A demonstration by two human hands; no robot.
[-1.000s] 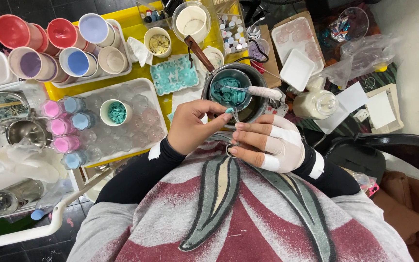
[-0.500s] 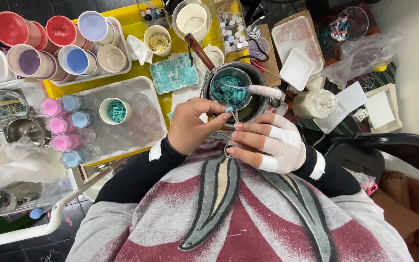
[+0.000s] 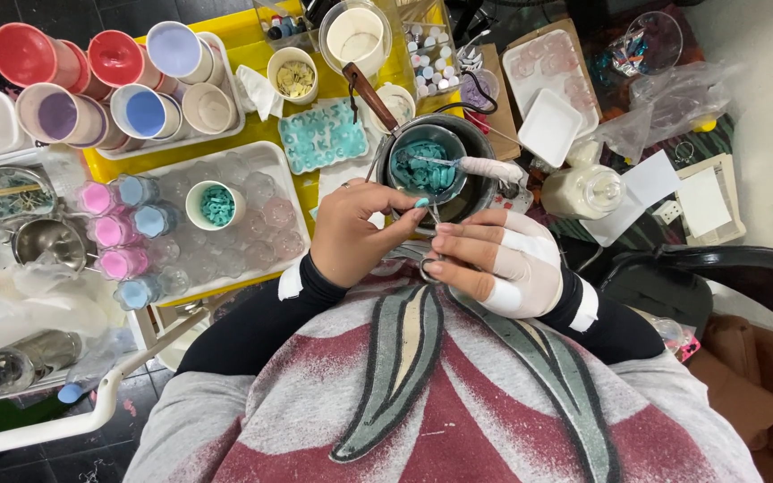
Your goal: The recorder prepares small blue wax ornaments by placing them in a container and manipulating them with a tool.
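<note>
Teal wax pieces fill the small metal pot [image 3: 428, 165] just beyond both hands. Left hand [image 3: 358, 234] pinches thin tweezers [image 3: 433, 213] at the pot's near rim; bandaged right hand [image 3: 498, 258] closes beside it. Cups crowd the tabletop [image 3: 252, 54] left.

Teal wax pieces [image 3: 424, 172] fill a dark pot [image 3: 485, 192] on a yellow table [image 3: 252, 49].

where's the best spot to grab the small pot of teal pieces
Probably by the brown handle of the pot, coming from the upper left: it sticks out clear of the bowl, away from both hands working at the near rim.
</note>
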